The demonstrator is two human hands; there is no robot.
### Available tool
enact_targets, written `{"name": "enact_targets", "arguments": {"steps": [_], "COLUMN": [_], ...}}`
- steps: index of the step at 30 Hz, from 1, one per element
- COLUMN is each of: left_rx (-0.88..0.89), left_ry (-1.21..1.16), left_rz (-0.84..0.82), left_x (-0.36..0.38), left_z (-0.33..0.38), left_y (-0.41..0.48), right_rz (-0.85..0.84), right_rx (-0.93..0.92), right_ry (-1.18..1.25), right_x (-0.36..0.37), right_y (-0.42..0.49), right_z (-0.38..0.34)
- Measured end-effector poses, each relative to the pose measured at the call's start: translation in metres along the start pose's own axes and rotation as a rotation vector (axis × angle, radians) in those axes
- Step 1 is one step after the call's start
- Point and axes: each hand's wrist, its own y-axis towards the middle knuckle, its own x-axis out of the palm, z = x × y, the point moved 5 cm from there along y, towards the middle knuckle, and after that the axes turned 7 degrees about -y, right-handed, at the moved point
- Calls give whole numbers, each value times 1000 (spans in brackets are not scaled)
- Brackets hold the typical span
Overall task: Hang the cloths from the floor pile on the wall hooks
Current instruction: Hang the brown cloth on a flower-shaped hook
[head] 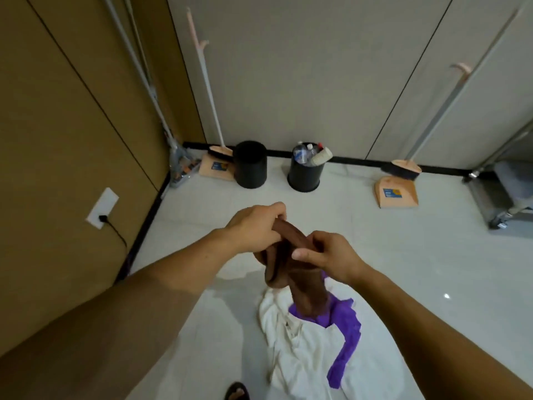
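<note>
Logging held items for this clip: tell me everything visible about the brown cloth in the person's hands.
The brown cloth is plain, soft dark-brown fabric, bunched in folds. The left hand grips its top edge, the right hand pinches it alongside, a short stretch pulled between them. The rest hangs down over the white cloth and purple cloth on the floor; contact with them cannot be told.
</note>
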Motion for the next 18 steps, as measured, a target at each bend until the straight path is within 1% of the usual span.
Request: {"name": "enact_targets", "arguments": {"steps": [3,4,5,6,8,9,11,13,14,15,17,18], "left_rx": [70,82,78,68,29,-4,-71,-140,-177,-212,-267,-290], "left_ry": [82,104,124,145,152,105,-5,-99,-186,-286,-449,-502], "left_rz": [70,97,128,157,206,236,298,404,482,572,779,877], "left_x": [-57,-74,-91,-107,-136,-149,-172,-192,-202,-211,-229,-237], "left_z": [26,34,39,43,50,53,59,62,62,60,58,58], "left_y": [-22,-33,-43,-54,-77,-89,-115,-140,-154,-169,-200,-216], "right_rz": [-81,-71,-26,56,225,278,298,221,135,28,-163,-212], "right_rx": [-36,-55,-78,-97,-119,-131,-177,-257,-303,-354,-419,-415], "right_ry": [-239,-294,-315,-278,-53,53,188,327,370,344,116,-45], "right_x": [-28,-39,-52,-66,-92,-101,-108,-110,-111,-111,-108,-106], "right_y": [2,2,2,0,-7,-11,-20,-33,-39,-46,-55,-55], "right_z": [-42,-57,-72,-85,-104,-111,-126,-145,-157,-169,-192,-200]}}
